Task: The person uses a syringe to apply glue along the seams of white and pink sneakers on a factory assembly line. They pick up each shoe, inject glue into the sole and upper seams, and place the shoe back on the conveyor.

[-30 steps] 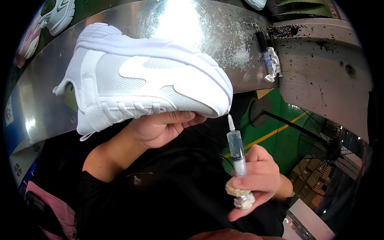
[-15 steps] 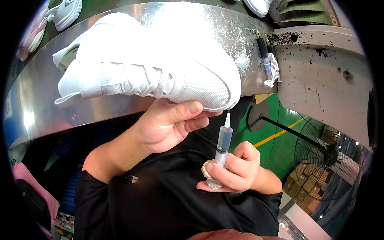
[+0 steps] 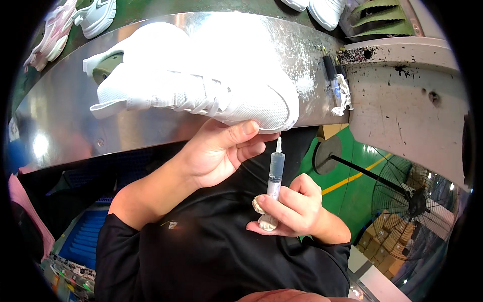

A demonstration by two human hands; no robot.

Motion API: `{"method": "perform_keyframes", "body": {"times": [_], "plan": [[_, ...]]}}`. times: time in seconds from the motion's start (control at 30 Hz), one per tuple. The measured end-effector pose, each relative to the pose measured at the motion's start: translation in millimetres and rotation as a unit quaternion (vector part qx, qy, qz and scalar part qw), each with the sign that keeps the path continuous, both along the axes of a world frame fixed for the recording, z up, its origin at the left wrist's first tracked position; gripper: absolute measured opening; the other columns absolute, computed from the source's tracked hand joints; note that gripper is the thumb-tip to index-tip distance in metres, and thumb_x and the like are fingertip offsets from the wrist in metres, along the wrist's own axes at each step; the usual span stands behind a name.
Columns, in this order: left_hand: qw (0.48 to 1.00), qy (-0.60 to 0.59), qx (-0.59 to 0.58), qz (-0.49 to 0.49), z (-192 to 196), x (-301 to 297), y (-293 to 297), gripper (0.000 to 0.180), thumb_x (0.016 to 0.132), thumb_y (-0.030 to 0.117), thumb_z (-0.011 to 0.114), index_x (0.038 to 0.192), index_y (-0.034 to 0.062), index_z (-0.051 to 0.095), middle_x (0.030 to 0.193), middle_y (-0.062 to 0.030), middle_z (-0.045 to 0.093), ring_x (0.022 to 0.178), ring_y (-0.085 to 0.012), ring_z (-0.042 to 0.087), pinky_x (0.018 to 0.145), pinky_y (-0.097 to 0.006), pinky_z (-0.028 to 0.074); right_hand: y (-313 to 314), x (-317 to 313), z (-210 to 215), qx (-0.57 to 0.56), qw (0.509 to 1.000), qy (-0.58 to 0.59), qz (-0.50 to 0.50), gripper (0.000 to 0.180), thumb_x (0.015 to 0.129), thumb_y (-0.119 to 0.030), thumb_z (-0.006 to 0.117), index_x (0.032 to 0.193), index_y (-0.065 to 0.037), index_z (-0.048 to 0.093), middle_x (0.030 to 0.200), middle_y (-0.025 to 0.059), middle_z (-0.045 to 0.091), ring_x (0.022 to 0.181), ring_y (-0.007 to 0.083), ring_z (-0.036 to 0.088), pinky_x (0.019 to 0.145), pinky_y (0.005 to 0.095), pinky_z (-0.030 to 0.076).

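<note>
A white lace-up sneaker [image 3: 201, 85] lies on its side above the metal bench, toe to the right. My left hand [image 3: 221, 151] grips it from below near the toe, the thumb pressed on its near edge. In my right hand [image 3: 294, 209] is a clear plastic syringe [image 3: 276, 168], partly filled with clear liquid and pointing up. Whitish wrapping covers its lower end, with my fingers closed round it. The syringe's tip is close beneath the sole edge at the toe; whether it touches cannot be told.
The shiny metal bench [image 3: 65, 121] curves across the front. Marker-like pens [image 3: 330, 68] and a crumpled white wrap [image 3: 343, 95] lie at its right end beside a stained grey panel [image 3: 407, 95]. Other shoes [image 3: 95, 17] stand beyond it. A black fan [image 3: 415, 201] is at the right.
The sneaker has tilted and its toe has shifted slightly left. The syringe has moved left and turned more upright, its lower wrapping now showing in two lumps.
</note>
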State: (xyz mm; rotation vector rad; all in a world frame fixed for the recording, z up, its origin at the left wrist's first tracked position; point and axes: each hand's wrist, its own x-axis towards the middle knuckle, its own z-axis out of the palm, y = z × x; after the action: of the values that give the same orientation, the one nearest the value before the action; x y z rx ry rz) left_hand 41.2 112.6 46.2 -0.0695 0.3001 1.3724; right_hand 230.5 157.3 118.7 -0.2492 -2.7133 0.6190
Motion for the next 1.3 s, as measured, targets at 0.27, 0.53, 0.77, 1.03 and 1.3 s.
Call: {"method": "perform_keyframes", "body": {"times": [0.27,0.53,0.77,1.03,1.3], "plan": [[0.999,-0.024,-0.03,0.012,-21,-23,-76,0.051,0.077,-0.001,0.06,0.127,0.0001,0.048,0.123,-0.0152,0.055,0.117,-0.0326,0.051,0.096,-0.045,0.042,15,21,-14,-0.08,0.992,0.078,-0.065,0.067,0.058,-0.049,0.082,0.104,-0.009,0.052,0.068,-0.0014,0.056,0.053,0.0164,0.043,0.055,0.0293,0.035],[0.936,0.257,-0.196,0.137,10,-89,-168,0.083,0.07,0.013,0.072,0.135,-0.0087,0.026,0.132,-0.0198,0.045,0.121,-0.0289,0.047,0.102,-0.041,0.038,40,27,-91,-0.361,0.903,0.177,-0.149,0.087,0.057,-0.054,0.081,0.117,-0.001,0.047,0.093,0.0079,0.052,0.077,0.0173,0.042,0.067,0.0281,0.035],[0.934,0.268,-0.203,0.121,5,-99,-182,0.086,0.063,0.012,0.074,0.133,-0.0112,0.03,0.132,-0.0227,0.044,0.12,-0.0317,0.048,0.102,-0.042,0.037,34,36,-81,-0.451,0.831,0.141,-0.295,0.098,0.056,-0.055,0.082,0.122,0.006,0.043,0.105,0.0102,0.051,0.091,0.0174,0.056,0.082,0.0304,0.049],[0.929,0.264,-0.231,0.114,0,-110,-190,0.09,0.059,0.015,0.073,0.136,-0.0059,0.031,0.133,-0.0223,0.045,0.122,-0.0328,0.046,0.105,-0.042,0.034,35,-13,-69,-0.659,0.704,0.26,-0.041,0.082,0.056,-0.07,0.072,0.106,-0.01,0.048,0.073,0.0074,0.058,0.079,0.0177,0.05,0.05,0.0222,0.033],[0.929,0.311,-0.197,0.046,-18,-121,-212,0.087,0.064,0.03,0.07,0.138,0.0048,0.034,0.137,-0.0206,0.039,0.124,-0.0353,0.041,0.104,-0.047,0.034,36,-77,-73,-0.767,0.561,0.301,0.084,0.08,0.067,-0.067,0.066,0.109,-0.002,0.046,0.084,0.0133,0.059,0.079,0.0199,0.053,0.06,0.0246,0.04]]}}
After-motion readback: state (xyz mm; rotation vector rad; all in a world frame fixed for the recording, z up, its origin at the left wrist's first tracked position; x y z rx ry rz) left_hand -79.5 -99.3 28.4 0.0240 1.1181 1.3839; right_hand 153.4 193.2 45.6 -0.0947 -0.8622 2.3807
